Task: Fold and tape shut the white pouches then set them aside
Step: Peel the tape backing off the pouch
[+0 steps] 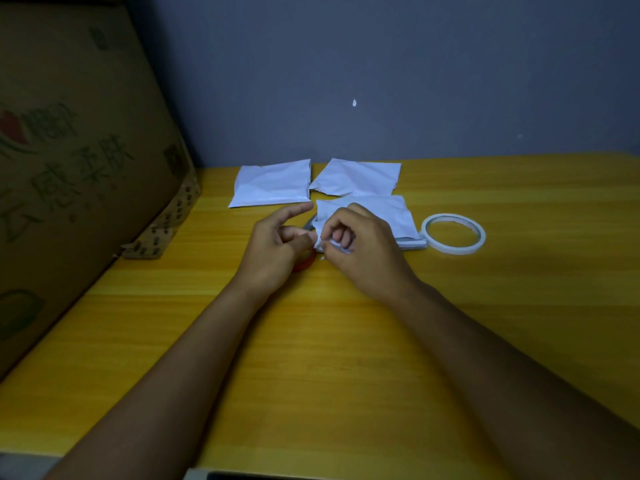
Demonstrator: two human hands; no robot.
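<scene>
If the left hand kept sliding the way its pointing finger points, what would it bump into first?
Probably the pouch being worked on. The left hand points its forefinger up and right, toward that pouch's top-left corner. The far-left pouch lies very close beside that line, so depth makes this uncertain.

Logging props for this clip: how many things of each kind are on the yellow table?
White pouches: 3
Tape roll: 1
Scissors, mostly hidden under the hands: 1
Cardboard box: 1
Total: 6
</scene>
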